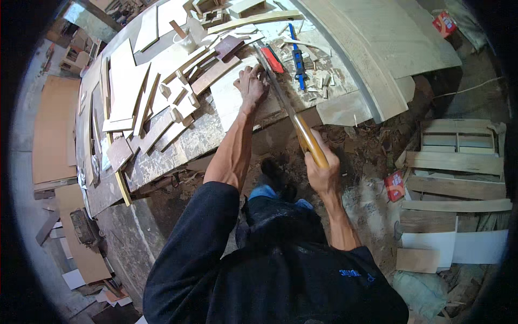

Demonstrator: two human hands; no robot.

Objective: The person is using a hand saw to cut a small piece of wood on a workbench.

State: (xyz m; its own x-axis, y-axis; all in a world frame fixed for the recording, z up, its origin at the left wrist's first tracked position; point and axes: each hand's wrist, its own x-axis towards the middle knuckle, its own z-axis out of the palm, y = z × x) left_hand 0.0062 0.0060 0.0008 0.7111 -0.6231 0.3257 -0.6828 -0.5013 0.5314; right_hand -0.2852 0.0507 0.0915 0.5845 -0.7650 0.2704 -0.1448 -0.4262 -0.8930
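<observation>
My right hand point(324, 164) is wrapped round the long yellow handle point(313, 143) of a hand tool, whose narrow metal blade point(278, 89) slants up and left across the worktable. My left hand point(251, 83) has its fingers bent down beside the blade, over a pale board point(229, 100); whether they grip anything is hidden. A red flat object point(273, 59) lies right of the blade's far part. Beside it are a blue clamp-like tool point(299, 62) and small wood offcuts point(326, 83).
Wooden pieces and small frames point(178, 97) crowd the worktable point(191, 159)'s left side. A large sheet point(372, 48) with a curved strip covers its right end. Stacked boards point(453, 189) and a red packet point(394, 186) are on the floor at right, brown sheets point(54, 129) at left.
</observation>
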